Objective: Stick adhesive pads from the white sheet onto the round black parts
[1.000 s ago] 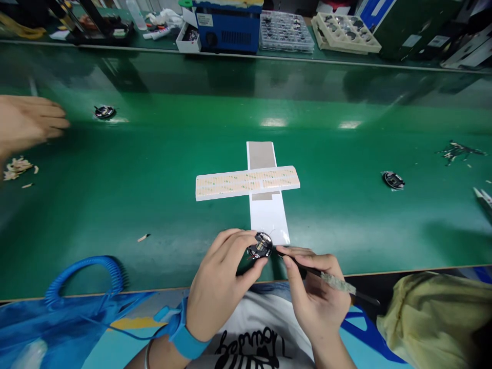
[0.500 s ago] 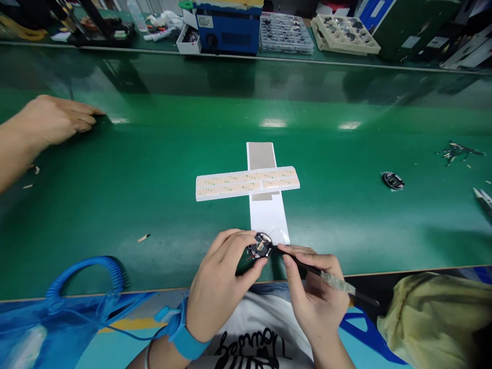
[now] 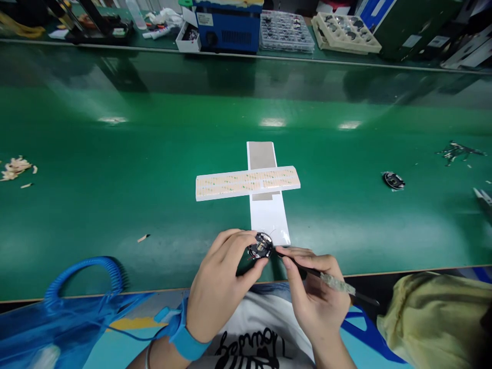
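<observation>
My left hand (image 3: 221,287) pinches a small round black part (image 3: 260,246) at the near edge of the green belt (image 3: 154,169). My right hand (image 3: 315,294) holds thin black tweezers (image 3: 326,279) whose tip touches the part's right side. Just beyond lie a white backing strip (image 3: 268,210) and, crossing it, a sheet of tan adhesive pieces (image 3: 248,182). A blue wrist strap (image 3: 184,333) circles my left wrist.
A second round black part (image 3: 393,180) lies on the belt to the right, with dark scraps (image 3: 455,150) further right. Tan scraps (image 3: 15,166) sit at the left edge. A blue coiled cord (image 3: 82,271) is near left. Trays (image 3: 346,32) and a blue box (image 3: 226,25) stand beyond the belt.
Another person's hand at the far left reached to a round part on the belt, then withdrew from view; that part is gone. My own hands have hardly moved.
</observation>
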The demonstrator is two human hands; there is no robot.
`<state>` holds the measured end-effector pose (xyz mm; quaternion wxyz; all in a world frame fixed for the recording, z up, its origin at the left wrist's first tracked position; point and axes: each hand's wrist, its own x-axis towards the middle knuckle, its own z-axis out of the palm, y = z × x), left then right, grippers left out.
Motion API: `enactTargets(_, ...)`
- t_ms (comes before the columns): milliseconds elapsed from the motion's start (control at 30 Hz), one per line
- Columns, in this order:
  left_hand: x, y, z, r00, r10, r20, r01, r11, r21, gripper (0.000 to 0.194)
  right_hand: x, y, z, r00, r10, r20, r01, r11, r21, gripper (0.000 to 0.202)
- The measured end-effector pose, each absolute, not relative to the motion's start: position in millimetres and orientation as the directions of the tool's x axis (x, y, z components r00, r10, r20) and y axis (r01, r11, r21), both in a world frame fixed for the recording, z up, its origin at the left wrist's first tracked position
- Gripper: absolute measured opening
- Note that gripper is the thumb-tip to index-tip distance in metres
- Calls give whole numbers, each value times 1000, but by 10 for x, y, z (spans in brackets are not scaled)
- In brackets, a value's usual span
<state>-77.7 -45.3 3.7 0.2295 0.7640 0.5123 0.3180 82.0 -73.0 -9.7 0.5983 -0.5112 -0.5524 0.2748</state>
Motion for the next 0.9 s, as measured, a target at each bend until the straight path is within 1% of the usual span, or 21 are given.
enactTargets(333, -782, -460, 37, 263, 934, 242, 638, -356, 683, 23, 811, -722, -114, 267, 876, 401, 242, 342, -908, 28)
enactTargets(533, -777, -459, 40, 262, 933, 246, 638, -359, 682, 24, 816, -714, -115, 230, 879, 418, 246, 363, -899, 31)
enactTargets(767, -781, -461, 54, 265, 933, 242, 641, -358, 679, 21, 822, -727, -111, 219, 881, 420, 255, 364, -896, 28)
enactTargets(900, -786, -453, 53, 309, 908, 282, 638, -418, 646, 18, 828, -727, -128, 207, 872, 443, 277, 382, -882, 28)
